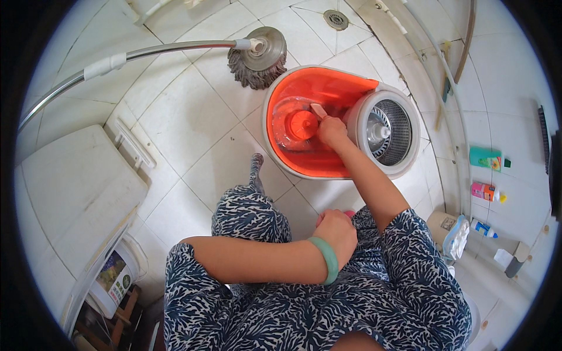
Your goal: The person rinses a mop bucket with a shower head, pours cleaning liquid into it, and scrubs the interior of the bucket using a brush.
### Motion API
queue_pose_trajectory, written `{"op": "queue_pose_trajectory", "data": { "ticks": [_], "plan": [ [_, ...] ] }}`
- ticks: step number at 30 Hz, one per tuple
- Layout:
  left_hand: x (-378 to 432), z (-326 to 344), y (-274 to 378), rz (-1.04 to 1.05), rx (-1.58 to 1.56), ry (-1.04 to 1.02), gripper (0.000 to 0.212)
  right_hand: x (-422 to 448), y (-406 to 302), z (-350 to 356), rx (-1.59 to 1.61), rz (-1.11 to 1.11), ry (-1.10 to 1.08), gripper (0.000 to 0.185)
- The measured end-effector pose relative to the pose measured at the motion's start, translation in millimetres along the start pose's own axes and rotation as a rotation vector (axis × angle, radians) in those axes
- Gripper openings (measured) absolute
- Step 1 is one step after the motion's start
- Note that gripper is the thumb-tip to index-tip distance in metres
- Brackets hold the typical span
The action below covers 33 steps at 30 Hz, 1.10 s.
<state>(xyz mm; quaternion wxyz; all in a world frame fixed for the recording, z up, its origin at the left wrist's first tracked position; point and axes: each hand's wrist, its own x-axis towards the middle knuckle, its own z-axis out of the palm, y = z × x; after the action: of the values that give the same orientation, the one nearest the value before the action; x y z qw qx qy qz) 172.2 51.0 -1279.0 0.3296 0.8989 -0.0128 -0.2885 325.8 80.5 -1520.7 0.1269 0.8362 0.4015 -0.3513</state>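
Observation:
An orange mop bucket [303, 83] with a pale grey rim stands on the tiles before me. My right hand [332, 130] reaches down into its basin, gripping a pale pink flat-ended piece [319, 110], perhaps a handle; its other end is hidden by my fingers. Just left of that hand, a round orange hub [303, 124] rises from the basin floor, in what looks like shallow water. A metal spin basket [397, 127] with a whitish rim sits at the bucket's right. My left hand [337, 232], below a green bangle, is curled at my knees with nothing visible in it.
A spin mop [259, 52] with a grey string head rests beyond the bucket, its metal pole running left. A floor drain [336, 19] lies farther back. Bottles [485, 159] and hoses [448, 87] line the right wall. A white cabinet [83, 175] and labelled pail [114, 276] stand left.

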Motion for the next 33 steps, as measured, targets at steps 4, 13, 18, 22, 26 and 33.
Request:
{"op": "queue_pose_trajectory", "data": {
  "ticks": [4,13,18,22,26,33],
  "plan": [
    [-0.2,4.4,4.1,0.013,-0.019,0.068,0.020,4.7,-17.5,-2.3,0.019,0.205,-0.054,0.033],
    [-1.1,-3.3,-0.2,0.002,0.013,0.066,0.020,-1.2,-33.9,-27.1,-0.030,0.254,-0.125,0.035],
    [-0.7,-3.1,0.1,-0.008,0.047,0.059,0.020,21.0,-30.8,-20.7,-0.077,0.197,-0.088,0.035],
    [-2.1,-3.3,-0.2,-0.011,0.082,0.055,0.019,19.4,-19.9,-21.3,-0.174,-0.064,-0.081,0.028],
    [3.1,1.3,1.3,0.001,0.071,0.059,0.019,25.9,-49.6,-7.7,-0.136,-0.178,0.005,0.027],
    [-6.1,6.2,5.9,0.059,0.041,-0.017,0.019,-2.5,-96.5,24.4,0.127,-0.270,0.088,0.024]
  ]
}}
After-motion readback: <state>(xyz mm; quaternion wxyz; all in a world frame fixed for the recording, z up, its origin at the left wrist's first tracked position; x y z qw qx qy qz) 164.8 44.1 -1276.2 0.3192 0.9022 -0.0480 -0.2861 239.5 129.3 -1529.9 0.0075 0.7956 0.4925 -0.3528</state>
